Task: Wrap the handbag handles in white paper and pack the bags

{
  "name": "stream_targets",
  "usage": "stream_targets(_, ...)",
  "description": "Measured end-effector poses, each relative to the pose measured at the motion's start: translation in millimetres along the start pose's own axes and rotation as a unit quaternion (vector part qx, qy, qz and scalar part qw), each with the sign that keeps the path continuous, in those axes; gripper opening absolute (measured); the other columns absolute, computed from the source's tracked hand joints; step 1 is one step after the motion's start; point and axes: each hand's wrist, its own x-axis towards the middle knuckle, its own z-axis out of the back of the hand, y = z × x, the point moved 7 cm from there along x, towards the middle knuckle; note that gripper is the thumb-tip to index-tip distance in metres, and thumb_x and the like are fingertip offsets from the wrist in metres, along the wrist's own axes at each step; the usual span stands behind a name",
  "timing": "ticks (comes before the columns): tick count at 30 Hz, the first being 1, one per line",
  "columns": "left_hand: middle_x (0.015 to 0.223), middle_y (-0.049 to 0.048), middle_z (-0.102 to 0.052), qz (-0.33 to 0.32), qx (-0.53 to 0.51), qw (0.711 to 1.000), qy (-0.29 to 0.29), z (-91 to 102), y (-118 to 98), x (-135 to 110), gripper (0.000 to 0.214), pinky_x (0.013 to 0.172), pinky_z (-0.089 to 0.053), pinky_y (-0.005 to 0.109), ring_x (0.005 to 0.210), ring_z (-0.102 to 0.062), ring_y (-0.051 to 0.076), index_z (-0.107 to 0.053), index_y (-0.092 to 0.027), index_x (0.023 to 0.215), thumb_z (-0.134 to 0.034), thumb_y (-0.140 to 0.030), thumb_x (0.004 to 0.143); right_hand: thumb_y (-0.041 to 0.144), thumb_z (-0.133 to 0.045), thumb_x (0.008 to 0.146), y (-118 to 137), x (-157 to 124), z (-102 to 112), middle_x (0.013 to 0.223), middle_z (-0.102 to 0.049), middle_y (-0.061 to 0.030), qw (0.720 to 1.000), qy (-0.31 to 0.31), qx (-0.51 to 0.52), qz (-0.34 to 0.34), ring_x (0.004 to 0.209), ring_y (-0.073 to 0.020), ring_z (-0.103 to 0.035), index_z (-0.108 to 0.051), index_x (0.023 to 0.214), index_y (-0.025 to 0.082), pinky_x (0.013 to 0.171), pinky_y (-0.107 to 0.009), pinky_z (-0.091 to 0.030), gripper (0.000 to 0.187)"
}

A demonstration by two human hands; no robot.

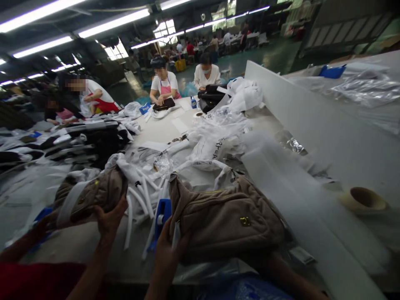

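A brown fabric handbag (pixel 228 216) with a small gold emblem is held tilted in front of me. My left hand (pixel 170 246) grips its left end, the fingers closed at the side near a narrow pale strip (pixel 176 236). Under the bag's lower right edge is my right hand (pixel 265 263), dark and mostly covered; it bears the bag from below and its fingers are hidden. The bag's strap (pixel 215 164), wrapped in white, lies behind it over the heap of packing material.
At my left, a co-worker's hands (pixel 109 216) hold a similar brown bag (pixel 93 193). A blue tape dispenser (pixel 162 216), white foam tubes (pixel 142 198), plastic wrapping (pixel 215 137) and a cardboard roll (pixel 364 200) lie about. A white partition (pixel 312 116) runs along the right.
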Motion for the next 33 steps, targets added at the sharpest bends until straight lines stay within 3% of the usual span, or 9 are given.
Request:
stream_targets(4, 0.1, 0.0067, -0.075, 0.041, 0.044, 0.997, 0.055, -78.2, 61, -101, 0.069, 0.096, -0.053, 0.047, 0.111, -0.065, 0.038, -0.067, -0.025, 0.113, -0.085, -0.047, 0.05, 0.05, -0.065, 0.076, -17, -30, -26, 0.086, -0.078, -0.0081, 0.977, 0.182, 0.0, -0.11, 0.089, -0.0298, -0.073, -0.079, 0.087, 0.024, 0.082, -0.044, -0.057, 0.031)
stream_targets(7, 0.109, 0.0167, -0.073, 0.081, 0.12, 0.98, 0.134, -108.6, 108, -142, 0.064, 0.098, -0.05, 0.05, 0.109, -0.066, 0.039, -0.068, -0.014, 0.112, -0.079, -0.048, 0.058, 0.047, -0.063, 0.08, -4, -31, -25, 0.079, -0.077, -0.006, 0.949, 0.285, -0.038, -0.129, 0.077, -0.026, -0.072, -0.078, 0.078, 0.022, 0.074, -0.035, -0.056, 0.029)
stream_targets(9, 0.126, 0.0201, -0.065, 0.039, 0.193, 0.975, 0.103, -99.8, 109, -139, 0.062, 0.104, -0.044, 0.053, 0.121, -0.058, 0.04, -0.065, -0.014, 0.121, -0.072, -0.047, 0.07, 0.047, -0.058, 0.085, 11, -10, -7, 0.084, -0.076, -0.0058, 0.969, 0.221, -0.076, -0.084, 0.077, -0.0251, -0.071, -0.077, 0.085, 0.022, 0.072, -0.034, -0.055, 0.031)
stream_targets(12, 0.142, 0.0161, -0.054, -0.102, 0.231, 0.967, 0.036, -101.5, 66, -117, 0.051, 0.114, -0.033, 0.051, 0.135, -0.046, 0.035, -0.059, -0.019, 0.132, -0.06, -0.04, 0.086, 0.043, -0.059, 0.087, 26, 31, 22, 0.109, -0.074, -0.0073, 0.988, 0.042, -0.149, 0.026, 0.104, -0.0271, -0.068, -0.075, 0.103, 0.024, 0.095, -0.038, -0.05, 0.03)
stream_targets(16, 0.128, 0.0119, -0.065, -0.171, 0.143, 0.956, 0.189, -197.7, 24, -90, 0.035, 0.111, -0.038, 0.038, 0.123, -0.057, 0.026, -0.064, -0.021, 0.125, -0.054, -0.026, 0.092, 0.039, -0.059, 0.084, 1, 81, 21, 0.138, -0.059, -0.0128, 0.973, -0.067, -0.217, 0.04, 0.132, -0.0292, -0.05, -0.063, 0.128, 0.018, 0.116, -0.043, -0.032, 0.05)
stream_targets(19, 0.136, 0.0158, -0.059, -0.133, 0.148, 0.948, 0.247, -275.3, 28, -69, 0.041, 0.112, -0.036, 0.034, 0.128, -0.054, 0.027, -0.062, -0.017, 0.128, -0.06, -0.017, 0.088, 0.039, -0.058, 0.084, -25, 103, 7, 0.141, -0.056, -0.0151, 0.973, -0.057, -0.221, -0.036, 0.133, -0.0299, -0.05, -0.054, 0.138, 0.014, 0.114, -0.042, -0.036, 0.06)
stream_targets(22, 0.128, 0.0193, -0.063, -0.113, 0.181, 0.941, 0.262, -318.1, 37, -52, 0.05, 0.109, -0.038, 0.039, 0.124, -0.057, 0.031, -0.059, -0.016, 0.131, -0.067, -0.014, 0.082, 0.036, -0.056, 0.085, -27, 109, 1, 0.137, -0.06, -0.0151, 0.975, -0.051, -0.213, -0.038, 0.127, -0.0304, -0.055, -0.053, 0.139, 0.015, 0.108, -0.043, -0.041, 0.059)
stream_targets(29, 0.107, 0.0145, -0.071, -0.115, 0.242, 0.912, 0.309, -322.1, 20, -63, 0.023, 0.098, -0.042, 0.037, 0.107, -0.063, 0.031, -0.07, -0.017, 0.103, -0.063, -0.032, 0.086, 0.044, -0.065, 0.076, -29, 112, 13, 0.123, -0.068, -0.0105, 0.995, -0.051, -0.051, -0.062, 0.118, -0.0311, -0.06, -0.07, 0.109, 0.018, 0.105, -0.044, -0.043, 0.043)
stream_targets(33, 0.101, 0.0114, -0.073, -0.089, 0.243, 0.911, 0.321, -325.6, 26, -93, 0.029, 0.084, -0.048, 0.031, 0.094, -0.067, 0.025, -0.068, -0.016, 0.105, -0.048, -0.034, 0.094, 0.056, -0.046, 0.088, -34, 126, 6, 0.11, -0.073, -0.0088, 0.995, -0.024, 0.019, -0.091, 0.108, -0.0275, -0.066, -0.072, 0.098, 0.019, 0.095, -0.039, -0.051, 0.046)
